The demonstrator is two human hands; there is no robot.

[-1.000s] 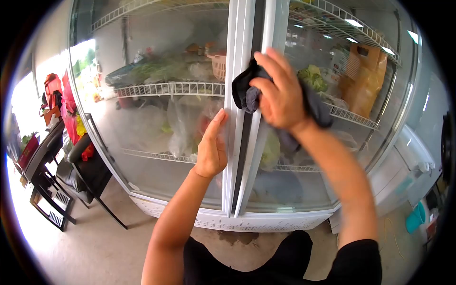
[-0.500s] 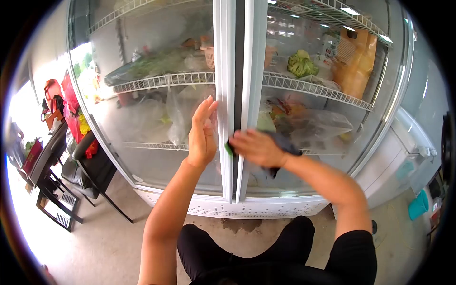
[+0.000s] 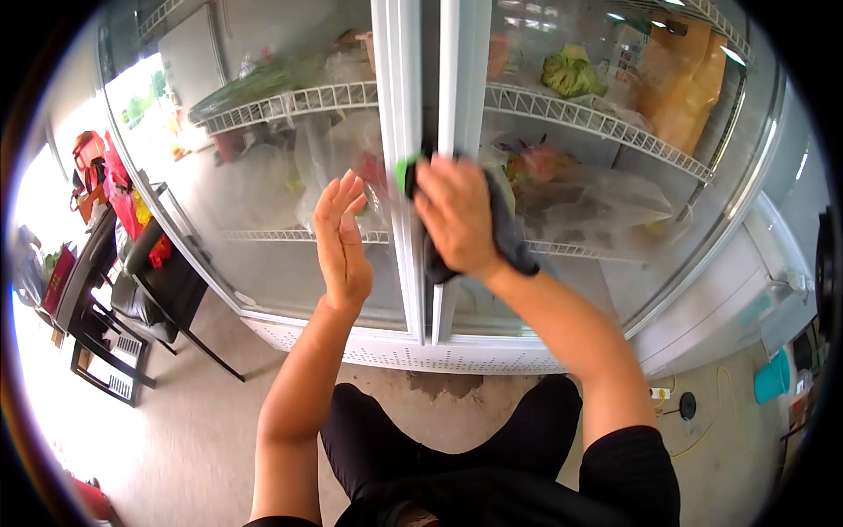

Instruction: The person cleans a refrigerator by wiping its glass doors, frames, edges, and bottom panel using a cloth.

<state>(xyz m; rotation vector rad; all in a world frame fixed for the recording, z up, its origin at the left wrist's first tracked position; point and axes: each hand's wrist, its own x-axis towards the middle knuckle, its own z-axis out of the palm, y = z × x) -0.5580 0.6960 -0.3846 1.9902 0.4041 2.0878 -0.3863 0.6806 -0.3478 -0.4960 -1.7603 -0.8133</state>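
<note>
A dark grey cloth (image 3: 504,220) with a green edge lies bunched under my right hand (image 3: 458,215), which presses it on the white door frame (image 3: 463,88) of a glass-fronted fridge. Cloth hangs out past the wrist on the right and shows below the palm. My left hand (image 3: 341,241) is raised at the left glass door (image 3: 263,285), its fingers stretched upward and nothing in it. Both forearms reach forward from below, one on each side of the middle door frames.
Behind the glass, wire shelves (image 3: 299,98) hold a green leafy vegetable (image 3: 572,72), a brown paper bag (image 3: 685,83) and plastic bags (image 3: 606,198). A black chair (image 3: 158,285) stands left; a white appliance (image 3: 720,281) and a teal bin (image 3: 773,378) are right.
My right hand has moved up the door frame with the cloth. My left hand has shifted a little left, away from the frame. The camera view has tilted slightly.
</note>
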